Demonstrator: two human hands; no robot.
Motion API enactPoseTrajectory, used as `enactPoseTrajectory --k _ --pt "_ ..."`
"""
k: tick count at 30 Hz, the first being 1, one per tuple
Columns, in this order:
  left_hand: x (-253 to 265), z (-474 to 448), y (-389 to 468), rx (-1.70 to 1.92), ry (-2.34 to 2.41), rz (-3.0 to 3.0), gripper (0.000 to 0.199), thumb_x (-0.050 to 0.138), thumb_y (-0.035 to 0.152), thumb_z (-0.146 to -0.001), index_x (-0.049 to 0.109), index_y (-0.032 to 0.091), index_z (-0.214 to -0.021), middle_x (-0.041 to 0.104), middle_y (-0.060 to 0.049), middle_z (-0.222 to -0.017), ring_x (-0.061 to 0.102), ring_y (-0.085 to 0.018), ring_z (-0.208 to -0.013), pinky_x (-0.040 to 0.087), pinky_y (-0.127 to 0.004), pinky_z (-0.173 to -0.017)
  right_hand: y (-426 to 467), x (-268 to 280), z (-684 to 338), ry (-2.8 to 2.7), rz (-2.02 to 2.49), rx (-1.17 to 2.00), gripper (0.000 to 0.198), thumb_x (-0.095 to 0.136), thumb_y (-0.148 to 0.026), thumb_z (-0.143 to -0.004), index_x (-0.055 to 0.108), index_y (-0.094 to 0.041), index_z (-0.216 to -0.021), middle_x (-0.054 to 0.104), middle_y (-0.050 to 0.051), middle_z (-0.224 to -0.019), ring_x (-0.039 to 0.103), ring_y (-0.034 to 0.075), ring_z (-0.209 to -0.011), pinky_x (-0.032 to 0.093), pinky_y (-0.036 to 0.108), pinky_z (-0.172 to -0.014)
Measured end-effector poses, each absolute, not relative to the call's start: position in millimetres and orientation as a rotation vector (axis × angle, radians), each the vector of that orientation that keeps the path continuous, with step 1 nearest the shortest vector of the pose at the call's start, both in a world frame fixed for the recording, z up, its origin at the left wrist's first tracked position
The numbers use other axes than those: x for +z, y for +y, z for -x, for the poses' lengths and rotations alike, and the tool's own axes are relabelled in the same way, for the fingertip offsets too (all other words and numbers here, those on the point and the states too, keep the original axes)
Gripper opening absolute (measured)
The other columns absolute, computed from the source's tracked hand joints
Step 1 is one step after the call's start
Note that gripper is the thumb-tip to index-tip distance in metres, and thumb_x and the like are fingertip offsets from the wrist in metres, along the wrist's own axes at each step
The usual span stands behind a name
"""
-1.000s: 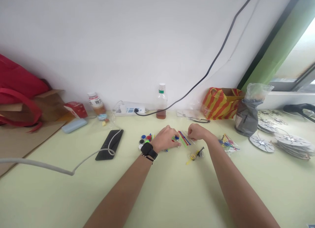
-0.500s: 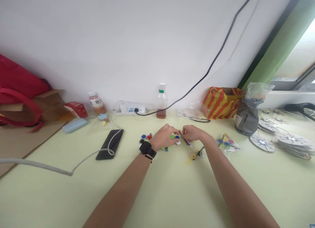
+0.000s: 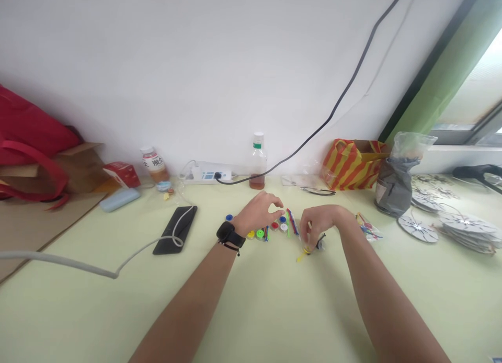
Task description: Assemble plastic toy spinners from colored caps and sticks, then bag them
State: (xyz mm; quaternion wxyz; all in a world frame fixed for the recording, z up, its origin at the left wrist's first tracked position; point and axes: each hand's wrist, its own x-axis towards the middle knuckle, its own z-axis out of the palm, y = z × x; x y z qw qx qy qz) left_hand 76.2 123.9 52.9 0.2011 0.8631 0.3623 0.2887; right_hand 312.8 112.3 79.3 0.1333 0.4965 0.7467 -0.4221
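Observation:
My left hand [image 3: 259,212], a black watch on its wrist, hovers over small coloured discs with thumb and fingers parted and nothing between them. Below and beside it lie a yellow disc [image 3: 251,235], a green disc [image 3: 260,234], a red disc [image 3: 275,226] and a white disc [image 3: 284,228]. Thin coloured strips [image 3: 292,222] lie between my two hands. My right hand [image 3: 318,223] points down, its fingertips closed around a small yellow round piece [image 3: 301,256] on the table. A dark-and-clear piece [image 3: 321,243] sits just right of those fingers, partly hidden.
A black phone [image 3: 175,231] with a grey cable lies left. Along the wall stand a power strip [image 3: 206,173], a bottle [image 3: 258,164] and a striped bag [image 3: 349,164]. A clear packet [image 3: 368,228], a grey bag [image 3: 393,188] and stacked white discs [image 3: 466,224] lie right.
My right hand has moved from the coloured strips toward me and right, down to the yellow piece. My left hand has lifted slightly and its fingers have spread, uncovering more discs.

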Motion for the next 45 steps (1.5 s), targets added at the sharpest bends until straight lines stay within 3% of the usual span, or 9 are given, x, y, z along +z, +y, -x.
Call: enactPoseTrajectory --k 3,7,13,18,27,34,39,42,45 --pt "62.2 -71.5 124.2 0.859 0.992 -2.400 0.019 0.068 0.039 -0.089 0.077 0.024 -0.094 0.076 -0.004 -0.100 0.066 -0.023 -0.091 0.051 -0.035 -0.078 110.0 81.8 -303.7 2.125 -1.412 -1.220 0.021 0.087 -0.030 -0.053 0.079 -0.020 -0.069 0.074 0.000 -0.074 0.062 0.017 -0.073 0.042 0.023 -0.062" --pt "78.8 -68.4 120.2 0.928 0.963 -2.400 0.019 0.065 0.037 -0.090 0.075 0.022 -0.082 0.075 -0.001 -0.081 0.062 -0.017 -0.071 0.048 -0.031 -0.066 107.6 93.1 -305.4 2.354 -1.317 -1.294 0.015 0.077 -0.031 -0.068 0.076 -0.019 -0.077 0.071 0.000 -0.076 0.057 0.014 -0.070 0.039 0.023 -0.060" --pt "95.5 -73.0 111.8 1.240 0.979 -2.266 0.026 0.062 0.041 -0.094 0.068 0.019 -0.083 0.069 -0.001 -0.072 0.057 -0.013 -0.062 0.046 -0.026 -0.058 104.5 103.5 -297.9 2.601 -1.609 -1.845 0.019 0.069 -0.037 -0.082 0.060 -0.020 -0.084 0.069 0.002 -0.084 0.057 0.013 -0.068 0.045 0.027 -0.064" --pt "95.5 -74.0 111.9 1.163 0.840 -2.308 0.026 0.072 0.029 -0.086 0.070 0.021 -0.111 0.073 -0.003 -0.098 0.067 -0.015 -0.079 0.056 -0.026 -0.071 107.9 98.8 -279.1 2.781 -1.711 -2.101 0.031 0.076 -0.045 -0.080 0.059 -0.020 -0.090 0.063 0.001 -0.078 0.057 0.014 -0.070 0.047 0.030 -0.069" --pt "89.6 -75.9 114.2 1.199 0.671 -2.168 0.011 0.066 0.017 -0.090 0.067 0.017 -0.101 0.073 -0.004 -0.094 0.072 -0.016 -0.088 0.062 -0.031 -0.086 113.3 94.3 -280.6 2.567 -1.689 -2.547 0.027 0.079 -0.033 -0.077 0.067 -0.021 -0.098 0.063 0.001 -0.080 0.055 0.014 -0.073 0.046 0.032 -0.074" --pt "89.4 -75.1 115.5 1.202 0.689 -2.401 0.021 0.066 0.013 -0.089 0.075 0.023 -0.105 0.073 -0.004 -0.101 0.067 -0.018 -0.094 0.058 -0.033 -0.087 115.5 93.7 -285.0 2.520 -1.633 -2.499 0.024 0.075 -0.027 -0.077 0.071 -0.018 -0.099 0.064 0.001 -0.080 0.051 0.012 -0.067 0.045 0.030 -0.070" --pt "93.0 -73.5 114.9 1.191 0.644 -2.354 0.015 0.066 0.017 -0.090 0.076 0.021 -0.101 0.071 -0.006 -0.102 0.068 -0.017 -0.094 0.058 -0.030 -0.086 115.5 93.7 -285.6 2.571 -1.623 -2.466 0.018 0.074 -0.027 -0.074 0.066 -0.019 -0.089 0.067 0.002 -0.079 0.061 0.015 -0.073 0.049 0.032 -0.076" --pt "93.9 -73.3 113.3 1.150 0.653 -2.295 0.016 0.066 0.018 -0.088 0.075 0.019 -0.102 0.071 -0.006 -0.100 0.069 -0.016 -0.089 0.059 -0.029 -0.085 113.6 93.3 -281.7 2.684 -1.609 -2.315 0.011 0.067 -0.024 -0.076 0.061 -0.020 -0.084 0.064 0.000 -0.074 0.061 0.016 -0.074 0.049 0.030 -0.075" --pt "92.3 -72.4 111.7 1.064 0.680 -2.252 0.009 0.068 0.019 -0.085 0.070 0.018 -0.094 0.072 -0.003 -0.091 0.069 -0.015 -0.081 0.058 -0.028 -0.080 114.2 89.9 -280.7 2.770 -1.743 -1.997 0.010 0.057 -0.022 -0.080 0.059 -0.022 -0.089 0.056 -0.004 -0.067 0.052 0.012 -0.063 0.041 0.025 -0.061"
